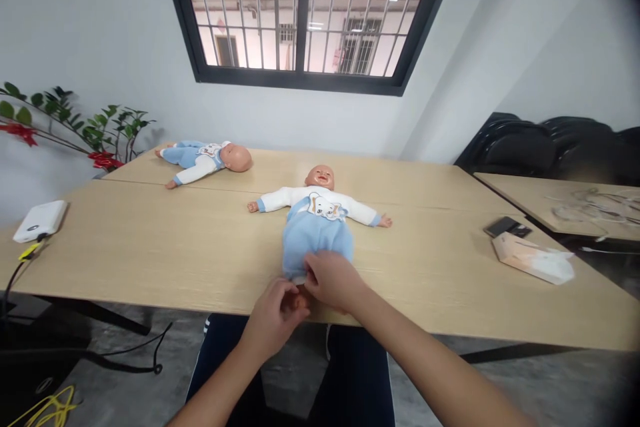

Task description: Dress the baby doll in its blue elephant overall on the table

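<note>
A baby doll (320,178) lies on its back on the wooden table (430,267), arms spread and feet towards me. It wears a white top with blue cuffs and a light-blue garment (315,237) with an animal face on the chest. At the table's front edge my left hand (273,320) is closed round the doll's foot (300,300), only part of which shows between the fingers. My right hand (337,280) pinches the lower edge of the blue garment just above that foot. The doll's other leg is hidden.
A second doll (210,157) in similar clothes lies at the back left. A white device (40,220) with a cable sits on the left end. To the right are a phone (507,227) and a tissue pack (533,259). A plant (95,123) stands behind the left end.
</note>
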A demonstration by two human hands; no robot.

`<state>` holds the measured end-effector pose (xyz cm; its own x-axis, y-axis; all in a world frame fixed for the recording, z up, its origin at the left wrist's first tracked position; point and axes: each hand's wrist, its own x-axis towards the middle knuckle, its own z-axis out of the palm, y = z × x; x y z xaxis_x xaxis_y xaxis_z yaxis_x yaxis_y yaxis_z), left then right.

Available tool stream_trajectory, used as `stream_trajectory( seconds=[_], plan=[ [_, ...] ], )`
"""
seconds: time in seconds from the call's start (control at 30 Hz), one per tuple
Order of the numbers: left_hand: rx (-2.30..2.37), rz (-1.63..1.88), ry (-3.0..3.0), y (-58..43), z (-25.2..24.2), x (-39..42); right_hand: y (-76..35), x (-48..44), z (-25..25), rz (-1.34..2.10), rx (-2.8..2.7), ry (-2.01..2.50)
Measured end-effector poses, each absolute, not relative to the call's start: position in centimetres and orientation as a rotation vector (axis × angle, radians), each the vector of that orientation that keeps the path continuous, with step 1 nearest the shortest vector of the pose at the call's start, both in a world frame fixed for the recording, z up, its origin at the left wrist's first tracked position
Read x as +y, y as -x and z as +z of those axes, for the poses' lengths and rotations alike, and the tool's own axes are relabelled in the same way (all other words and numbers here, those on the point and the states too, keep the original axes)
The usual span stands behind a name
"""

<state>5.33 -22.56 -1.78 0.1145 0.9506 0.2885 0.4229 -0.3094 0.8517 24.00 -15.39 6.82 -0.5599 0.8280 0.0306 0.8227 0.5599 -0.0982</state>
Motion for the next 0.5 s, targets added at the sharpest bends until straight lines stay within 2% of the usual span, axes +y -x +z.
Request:
stream_trajectory(
  seconds=[0.2,0.33,0.5],
  plan=[
    [1.414,1.329,-1.224,-3.0,-1.4,-13.5,-22.2,-17.5,8.2,0.102,-2.510,1.535],
    [1.241,1.192,-1.133,-3.7,-1.2,-6.6,-18.5,-18.6,8.0,0.063,-2.393,1.633],
    [1.002,0.995,-1.105,-5.3,-1.2,-5.1,-17.6,-18.2,6.2,0.075,-2.249,1.779]
  ],
)
